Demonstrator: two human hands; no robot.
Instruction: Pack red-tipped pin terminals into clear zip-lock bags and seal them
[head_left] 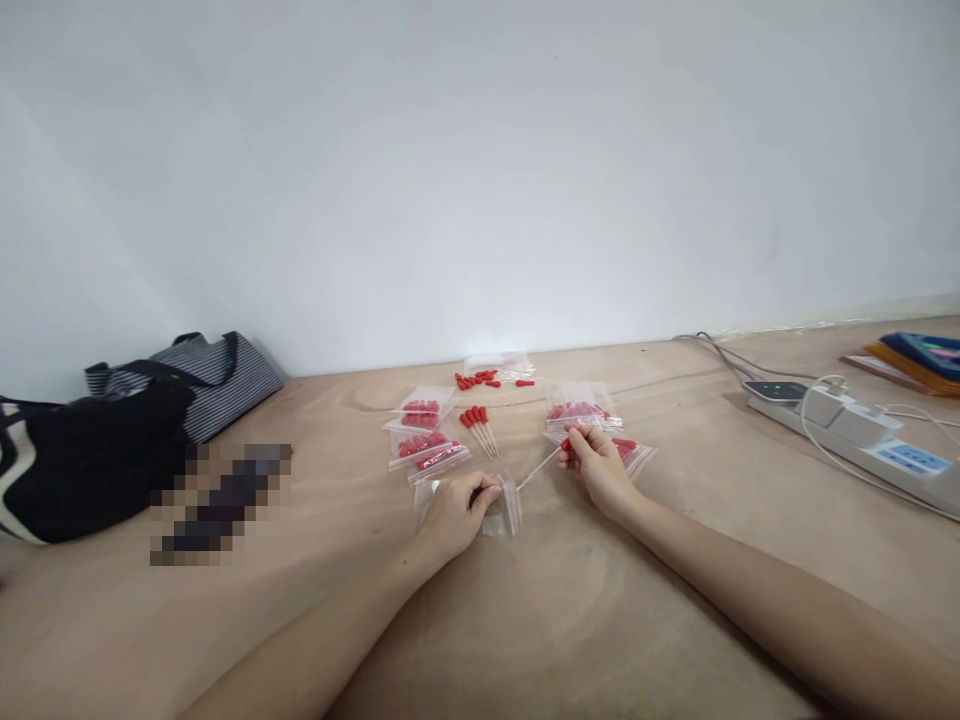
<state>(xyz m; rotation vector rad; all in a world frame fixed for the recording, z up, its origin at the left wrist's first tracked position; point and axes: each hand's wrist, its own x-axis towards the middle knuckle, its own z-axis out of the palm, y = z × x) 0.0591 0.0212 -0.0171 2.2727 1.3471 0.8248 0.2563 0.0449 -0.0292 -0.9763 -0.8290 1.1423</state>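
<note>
My left hand pinches a small clear zip bag near its opening, flat above the table. Between the fingers of my right hand is a glass dropper with a red rubber bulb, mostly covered by the fingertips. The dropper's thin tip points left and reaches the bag's mouth; whether it is inside I cannot tell. Several more droppers lie side by side just beyond, red bulbs away from me. Filled zip bags with red bulbs lie left of them, and others lie to the right, partly behind my right hand.
Loose red bulbs and a clear plastic bag lie by the wall. A striped bag and a black bag stand left, near a blurred dark object. Right are a power strip, cables and stacked pouches.
</note>
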